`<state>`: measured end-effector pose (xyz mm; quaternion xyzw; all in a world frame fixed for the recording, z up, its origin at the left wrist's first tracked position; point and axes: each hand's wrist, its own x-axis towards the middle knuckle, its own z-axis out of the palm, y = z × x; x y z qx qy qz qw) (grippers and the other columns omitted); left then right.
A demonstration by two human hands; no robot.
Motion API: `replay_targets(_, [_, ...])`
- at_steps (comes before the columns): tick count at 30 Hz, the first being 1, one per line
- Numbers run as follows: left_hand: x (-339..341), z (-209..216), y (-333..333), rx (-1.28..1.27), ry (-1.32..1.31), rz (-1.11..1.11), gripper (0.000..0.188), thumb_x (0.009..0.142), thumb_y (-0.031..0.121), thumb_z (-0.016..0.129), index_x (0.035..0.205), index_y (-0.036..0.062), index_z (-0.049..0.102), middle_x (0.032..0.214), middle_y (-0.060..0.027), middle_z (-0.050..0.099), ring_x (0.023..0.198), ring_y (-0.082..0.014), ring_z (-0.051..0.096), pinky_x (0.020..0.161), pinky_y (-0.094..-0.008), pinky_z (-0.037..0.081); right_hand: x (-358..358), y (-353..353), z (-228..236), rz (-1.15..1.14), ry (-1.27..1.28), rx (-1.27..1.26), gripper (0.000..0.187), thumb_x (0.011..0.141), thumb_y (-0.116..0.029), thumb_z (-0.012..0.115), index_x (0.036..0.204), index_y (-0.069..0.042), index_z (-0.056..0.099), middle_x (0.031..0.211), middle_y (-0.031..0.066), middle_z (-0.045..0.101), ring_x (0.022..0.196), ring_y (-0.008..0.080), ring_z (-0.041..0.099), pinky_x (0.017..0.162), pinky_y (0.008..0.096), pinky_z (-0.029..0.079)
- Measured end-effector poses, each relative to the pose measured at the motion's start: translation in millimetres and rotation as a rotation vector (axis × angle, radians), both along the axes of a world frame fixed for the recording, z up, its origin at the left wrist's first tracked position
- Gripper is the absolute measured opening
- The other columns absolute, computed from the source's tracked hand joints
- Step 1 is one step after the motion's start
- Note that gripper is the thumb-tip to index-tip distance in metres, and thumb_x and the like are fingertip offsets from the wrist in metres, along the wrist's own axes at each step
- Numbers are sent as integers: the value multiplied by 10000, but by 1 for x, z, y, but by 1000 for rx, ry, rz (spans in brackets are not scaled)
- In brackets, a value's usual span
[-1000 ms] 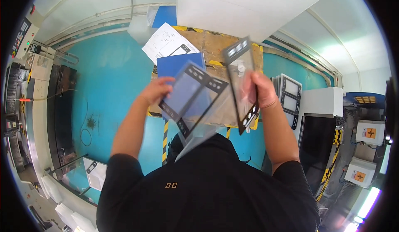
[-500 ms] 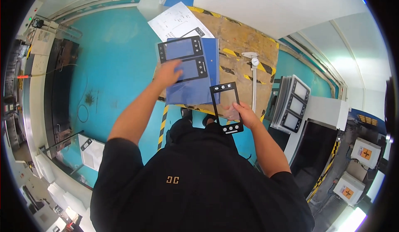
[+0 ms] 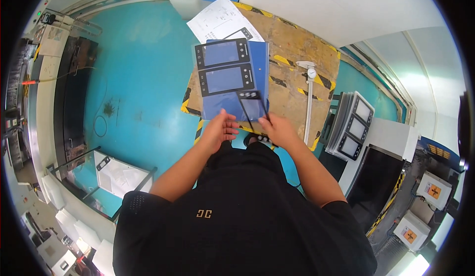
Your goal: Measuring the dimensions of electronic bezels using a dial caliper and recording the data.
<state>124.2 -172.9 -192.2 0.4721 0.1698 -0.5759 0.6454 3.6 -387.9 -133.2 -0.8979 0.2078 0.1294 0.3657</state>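
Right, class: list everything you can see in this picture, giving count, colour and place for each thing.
framed panels: two, black rims, flat on the blue sheet
blue sheet: one, on the board
thin panel: one, black-edged, held over the sheet's near end
wooden board: one, brown, striped edges
paper sheet: one, white, far end of board
dial caliper: one, silver, right of sheet
panel stack: one, grey, upright, right
floor: turquoise
left hand: open beside panel
right hand: gripping panel

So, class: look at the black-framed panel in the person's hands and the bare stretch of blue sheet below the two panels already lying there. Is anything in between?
Nothing visible is. The right hand holds the black-framed panel right over the bare lower part of the blue sheet; the left hand is beside it, and the two laid panels lie farther up.
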Motion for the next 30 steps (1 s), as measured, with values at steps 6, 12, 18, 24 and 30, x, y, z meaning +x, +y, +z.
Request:
replay_targets(6, [36, 28, 28, 13, -14, -5, 263, 985, 359, 591, 996, 100, 633, 811, -38, 661, 675, -178, 646, 639, -319, 544, 12, 24, 1, 389, -393, -380, 351, 875, -322, 677, 1066, -29, 639, 1002, 169, 701, 908, 350, 694, 753, 429, 563])
replay_targets(12, [54, -22, 63, 1, -229, -240, 134, 1000, 223, 571, 1004, 101, 628, 801, -3, 642, 645, -100, 601, 617, -254, 519, 1, -11, -79, -140, -319, -66, 406, 852, -268, 742, 1143, -7, 635, 1001, 170, 697, 956, 284, 692, 800, 366, 554])
replay_targets(18, [64, -67, 65, 331, -477, -234, 183, 952, 223, 658, 857, 76, 604, 734, -4, 609, 598, -100, 579, 560, -244, 503, 21, -11, -130, -521, 46, 586, 303, 868, -189, 734, 1086, 6, 653, 891, 89, 699, 790, 182, 665, 691, 320, 525])
replay_targets(24, [67, -77, 48, 497, -671, -272, 234, 928, 230, 685, 871, 16, 607, 715, -47, 617, 580, -115, 602, 519, -265, 514, 41, -8, -155, -476, -65, 286, 286, 839, -210, 753, 1015, 1, 677, 849, 89, 705, 765, 192, 668, 694, 326, 525])
replay_targets(30, [70, -86, 43, 564, -736, -310, 270, 922, 258, 686, 866, 3, 618, 656, -70, 631, 520, -135, 612, 492, -284, 499, 42, -10, -160, -469, -55, 194, 277, 830, -198, 770, 994, 9, 683, 845, 82, 708, 750, 161, 660, 691, 308, 524])
